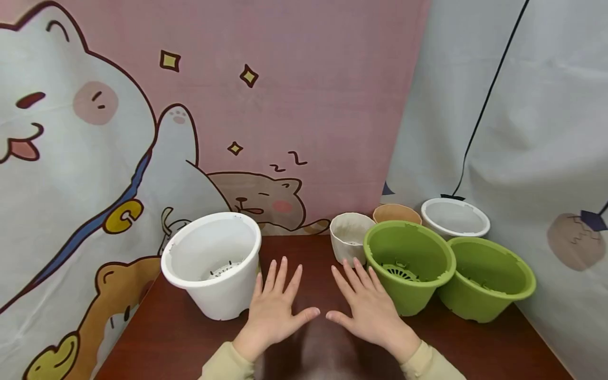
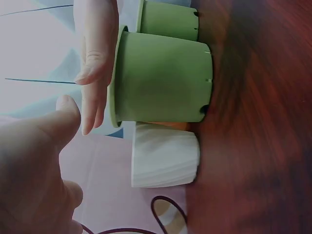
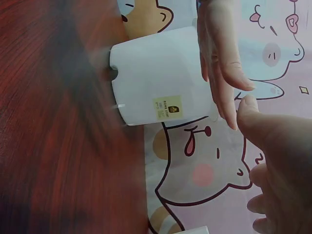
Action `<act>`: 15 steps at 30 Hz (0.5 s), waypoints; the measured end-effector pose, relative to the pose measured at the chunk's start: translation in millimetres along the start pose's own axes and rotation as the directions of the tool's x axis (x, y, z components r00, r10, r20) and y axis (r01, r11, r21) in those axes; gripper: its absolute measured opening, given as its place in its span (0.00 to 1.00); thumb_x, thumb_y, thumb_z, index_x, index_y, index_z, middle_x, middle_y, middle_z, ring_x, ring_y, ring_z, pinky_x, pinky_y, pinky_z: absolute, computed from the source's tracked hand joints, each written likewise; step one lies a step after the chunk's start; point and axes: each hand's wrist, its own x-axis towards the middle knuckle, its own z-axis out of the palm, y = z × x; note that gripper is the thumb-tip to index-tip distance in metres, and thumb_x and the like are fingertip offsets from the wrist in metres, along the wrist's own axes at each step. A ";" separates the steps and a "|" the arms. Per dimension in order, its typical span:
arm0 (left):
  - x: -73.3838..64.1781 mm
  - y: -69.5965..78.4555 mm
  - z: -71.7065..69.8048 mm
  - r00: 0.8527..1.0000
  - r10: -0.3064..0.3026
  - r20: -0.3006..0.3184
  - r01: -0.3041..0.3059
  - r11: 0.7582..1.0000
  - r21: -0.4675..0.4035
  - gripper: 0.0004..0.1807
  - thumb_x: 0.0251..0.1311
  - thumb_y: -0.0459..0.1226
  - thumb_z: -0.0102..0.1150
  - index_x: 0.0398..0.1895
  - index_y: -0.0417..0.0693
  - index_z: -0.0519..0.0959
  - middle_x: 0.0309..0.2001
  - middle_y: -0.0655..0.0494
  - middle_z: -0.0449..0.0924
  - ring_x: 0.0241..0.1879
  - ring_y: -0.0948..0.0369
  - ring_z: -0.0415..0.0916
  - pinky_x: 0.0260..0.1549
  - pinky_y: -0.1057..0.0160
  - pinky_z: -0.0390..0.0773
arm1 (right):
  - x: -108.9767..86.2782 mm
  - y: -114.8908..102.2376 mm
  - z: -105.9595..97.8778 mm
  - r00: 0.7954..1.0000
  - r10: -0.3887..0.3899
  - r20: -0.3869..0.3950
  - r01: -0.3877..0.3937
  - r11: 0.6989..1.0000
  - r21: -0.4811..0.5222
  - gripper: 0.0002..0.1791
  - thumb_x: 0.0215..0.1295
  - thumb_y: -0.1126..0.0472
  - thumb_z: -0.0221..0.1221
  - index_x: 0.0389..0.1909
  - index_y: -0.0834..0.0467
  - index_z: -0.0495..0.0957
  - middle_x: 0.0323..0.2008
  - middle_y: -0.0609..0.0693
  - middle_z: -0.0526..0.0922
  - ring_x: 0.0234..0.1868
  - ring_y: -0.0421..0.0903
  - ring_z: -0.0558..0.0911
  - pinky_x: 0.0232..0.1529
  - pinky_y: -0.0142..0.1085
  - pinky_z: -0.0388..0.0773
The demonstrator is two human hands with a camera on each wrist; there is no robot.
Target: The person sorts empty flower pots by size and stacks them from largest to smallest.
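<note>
Both hands are held palm down above the table with fingers spread and thumbs pointing at each other. The left hand (image 1: 275,314) is nearest a large white flowerpot (image 1: 223,293), just to its right. My right hand (image 1: 368,309) is beside a large green flowerpot (image 1: 412,295), its fingers overlapping the pot's near left side in the head view. Neither hand holds anything. In the left wrist view the green flowerpot (image 2: 163,78) and a small white ridged pot (image 2: 165,156) stand upright. The right wrist view shows a yellow label on the white flowerpot (image 3: 151,73).
A second green pot (image 1: 484,301) stands at the right, with another white pot (image 1: 456,216) behind it. An orange-brown pot (image 1: 396,212) sits at the back, right of the small white pot (image 1: 351,240). Cartoon-printed cloth (image 1: 309,105) encloses the dark red wooden table (image 1: 304,264).
</note>
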 end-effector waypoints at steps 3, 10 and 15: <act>-0.5 0.4 -4.8 1.000 0.010 -0.028 -0.010 1.000 -0.001 0.54 0.56 0.78 0.33 0.80 0.58 0.51 0.78 0.44 0.39 0.77 0.47 0.31 0.72 0.38 0.41 | -0.5 -0.3 -4.3 1.000 -0.011 -0.019 0.011 1.000 -0.003 0.50 0.63 0.29 0.55 0.77 0.56 0.56 0.76 0.60 0.52 0.76 0.59 0.48 0.74 0.57 0.48; -1.5 0.1 -20.6 0.979 0.062 -0.194 -0.063 0.998 0.005 0.54 0.55 0.76 0.42 0.78 0.54 0.56 0.76 0.41 0.49 0.76 0.45 0.40 0.71 0.38 0.48 | 0.5 1.2 -15.4 0.994 -0.032 -0.108 0.034 0.999 0.014 0.52 0.58 0.32 0.61 0.76 0.57 0.59 0.74 0.62 0.57 0.76 0.60 0.50 0.73 0.58 0.50; -1.4 -3.2 -30.2 0.952 0.079 -0.294 -0.079 0.997 0.015 0.54 0.54 0.75 0.48 0.77 0.52 0.59 0.75 0.41 0.55 0.75 0.45 0.45 0.70 0.37 0.52 | 1.8 5.1 -20.9 0.988 -0.017 -0.154 0.018 1.000 0.007 0.52 0.56 0.30 0.62 0.75 0.58 0.61 0.73 0.61 0.59 0.76 0.60 0.51 0.72 0.60 0.51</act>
